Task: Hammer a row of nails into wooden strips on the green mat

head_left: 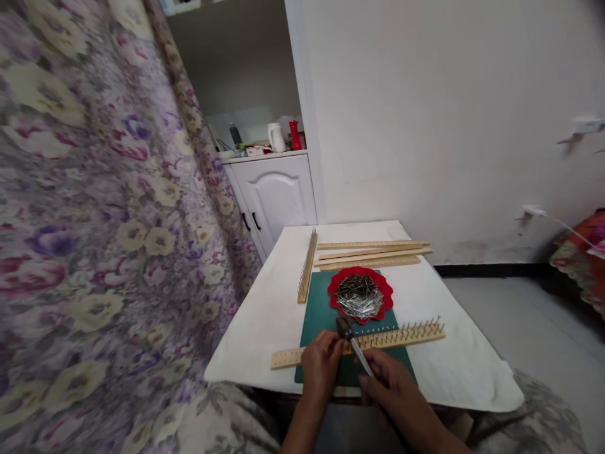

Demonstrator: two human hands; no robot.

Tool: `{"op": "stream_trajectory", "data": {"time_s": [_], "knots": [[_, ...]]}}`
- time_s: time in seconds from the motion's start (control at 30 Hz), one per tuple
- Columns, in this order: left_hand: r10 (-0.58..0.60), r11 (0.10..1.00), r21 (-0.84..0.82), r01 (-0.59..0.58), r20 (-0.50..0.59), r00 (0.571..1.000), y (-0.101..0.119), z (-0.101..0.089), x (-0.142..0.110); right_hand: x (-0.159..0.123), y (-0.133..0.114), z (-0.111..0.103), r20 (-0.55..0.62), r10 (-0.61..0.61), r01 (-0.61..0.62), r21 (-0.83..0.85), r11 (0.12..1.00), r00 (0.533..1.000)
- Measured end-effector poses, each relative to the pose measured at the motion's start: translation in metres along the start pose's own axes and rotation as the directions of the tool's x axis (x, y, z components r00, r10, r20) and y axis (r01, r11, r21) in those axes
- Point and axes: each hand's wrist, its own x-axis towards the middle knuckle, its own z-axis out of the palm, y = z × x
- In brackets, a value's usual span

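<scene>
My right hand (390, 381) is closed around the handle of a hammer (360, 356), whose dark head is just above a pale wooden strip (288, 359). Beside the hammer head, the fingertips of my left hand (321, 359) are pinched together over the strip; what they hold is hidden. Rows of upright nails (418, 330) stand in the strip's right part, while its left end shows small holes. The strip lies across a green cutting mat (314, 315). Behind it, a red scalloped dish (388, 294) contains a heap of loose nails (360, 297), some dark and some silvery.
A second nail-studded strip (308, 268) lies at the table's left. Several wooden strips (373, 254) rest at the back of the white-covered table (265, 315). A floral curtain (155, 252) hangs on the left, and a white cabinet (278, 195) stands behind.
</scene>
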Motion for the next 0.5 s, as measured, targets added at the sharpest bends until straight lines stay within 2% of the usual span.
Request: {"op": "stream_trajectory", "data": {"time_s": [0.5], "knots": [[-0.018,1.000,-0.008,0.018,-0.025,1.000,-0.0006,0.0010,-0.0012,0.0035,0.0050,0.0030,0.004,-0.017,0.017,-0.070,0.997,1.000]]}}
